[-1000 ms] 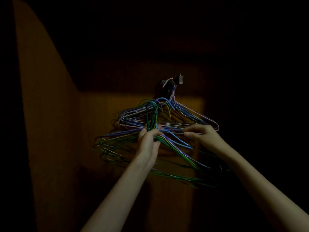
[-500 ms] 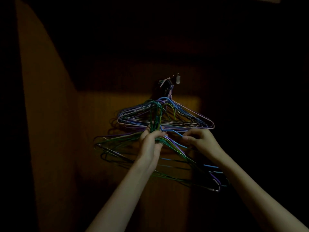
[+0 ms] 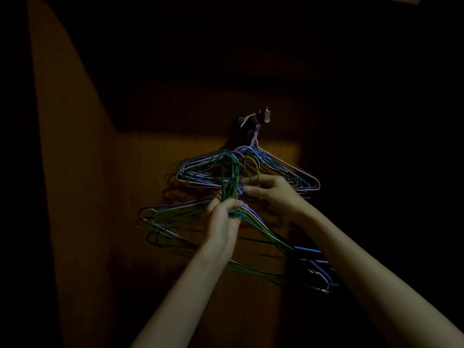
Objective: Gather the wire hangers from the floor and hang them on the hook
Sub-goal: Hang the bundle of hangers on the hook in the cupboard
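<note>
Honestly, the tricky bit is getting all these hook tops lined up before I lift. My left hand (image 3: pixel 221 217) is wrapped around the necks of the loose bunch of wire hangers (image 3: pixel 251 229), whose bodies splay out below and to both sides of my fist. My right hand (image 3: pixel 271 190) is just above and beside it, fingertips pinching at the curved tops, sorting them.

The hook (image 3: pixel 266 116) is up on the wooden wall (image 3: pixel 82 197), well above both hands, and a batch of hung hangers (image 3: pixel 288 172) dangles from it right behind my right hand.

I reckon the move is to bunch the tops so they face one way, keep the left grip tight, and lift clear of the hung batch so nothing snags. It's dim, so I'm going slow.
</note>
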`<state>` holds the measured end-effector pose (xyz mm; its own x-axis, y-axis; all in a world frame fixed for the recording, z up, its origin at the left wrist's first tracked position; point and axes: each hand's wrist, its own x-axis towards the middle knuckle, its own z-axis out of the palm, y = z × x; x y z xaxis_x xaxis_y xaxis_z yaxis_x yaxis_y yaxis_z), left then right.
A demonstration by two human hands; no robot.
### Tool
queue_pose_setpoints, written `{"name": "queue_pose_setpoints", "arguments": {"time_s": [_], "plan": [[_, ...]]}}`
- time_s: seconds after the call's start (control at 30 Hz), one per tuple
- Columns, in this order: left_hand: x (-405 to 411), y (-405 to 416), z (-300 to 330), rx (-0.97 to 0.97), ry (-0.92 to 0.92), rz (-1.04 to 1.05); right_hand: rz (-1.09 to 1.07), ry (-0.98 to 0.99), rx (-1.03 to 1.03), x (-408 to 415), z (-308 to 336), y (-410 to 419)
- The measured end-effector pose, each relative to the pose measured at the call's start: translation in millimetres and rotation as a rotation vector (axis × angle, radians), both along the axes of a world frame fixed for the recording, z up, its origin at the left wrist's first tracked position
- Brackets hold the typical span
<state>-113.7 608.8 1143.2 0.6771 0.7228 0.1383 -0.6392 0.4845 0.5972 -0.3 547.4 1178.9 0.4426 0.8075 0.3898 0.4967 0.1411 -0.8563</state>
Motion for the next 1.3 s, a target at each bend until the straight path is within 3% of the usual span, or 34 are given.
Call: {"name": "queue_pose_setpoints", "arguments": {"time_s": [0.13,0.33,0.5,0.77,0.83,1.03,1.3], "plan": [[-4,-1,-6,-0.009,0.032,0.0,0.022,-0.009,-0.029,-8,-2,16],[-14,-4,-11,-0.039,0.0,-0.014,0.129,0.126,-0.075,-12,-11,16],[-20,-8,-15,-0.042,0.016,-0.034,0.097,0.052,-0.089,-19,-15,14],[-40,-18,-21,-0.149,-0.018,-0.082,-0.196,-0.064,0.037,-19,-25,6],[-52,-25,-21,-0.115,-0.014,-0.062,-0.235,-0.035,-0.011,-18,-31,5],[-75,-35,-30,-0.041,0.019,-0.072,-0.456,-0.214,-0.126,-21,-50,-2],[-93,-42,-38,-0.094,0.027,-0.103,-0.577,-0.401,-0.237,-31,-58,-22]]}}
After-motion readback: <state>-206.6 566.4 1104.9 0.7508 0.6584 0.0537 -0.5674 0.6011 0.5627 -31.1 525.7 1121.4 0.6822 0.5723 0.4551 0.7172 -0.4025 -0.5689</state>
